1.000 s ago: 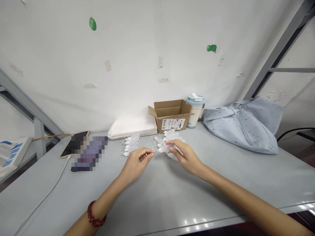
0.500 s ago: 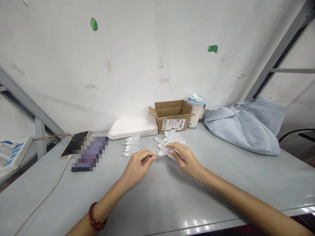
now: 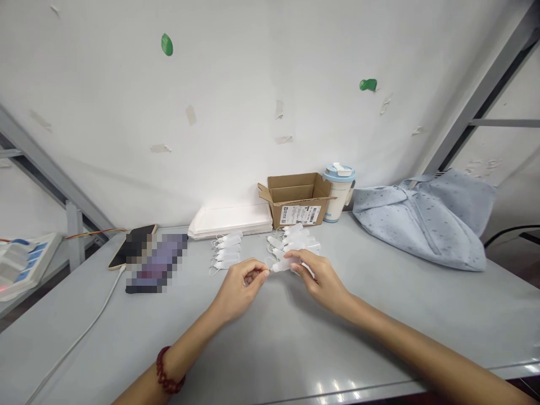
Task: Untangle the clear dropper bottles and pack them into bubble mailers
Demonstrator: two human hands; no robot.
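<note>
My right hand [image 3: 323, 275] grips a small translucent white squeeze bottle [image 3: 279, 266], its narrow end pointing left. My left hand [image 3: 240, 284] is closed in a pinch at that narrow end, where a thin loop shows; the exact spot under the fingertips is hidden. Behind my right hand lies a loose pile of similar small bottles [image 3: 293, 232], partly covered by the fingers. Left of the pile, several more bottles with thin loops lie in a neat column [image 3: 229, 250], loops toward the left.
An open cardboard box [image 3: 299, 215] stands by the wall, beside a lidded cup [image 3: 336, 197]. A stack of white sheets or trays [image 3: 230, 220] is left of it. A blue cloth bag [image 3: 417, 225] lies right. Phones [image 3: 156, 264] and a white cable [image 3: 84, 332] are left.
The whole view has shifted slightly to the right. Both hands keep their hold on the bottle, almost unmoved.
</note>
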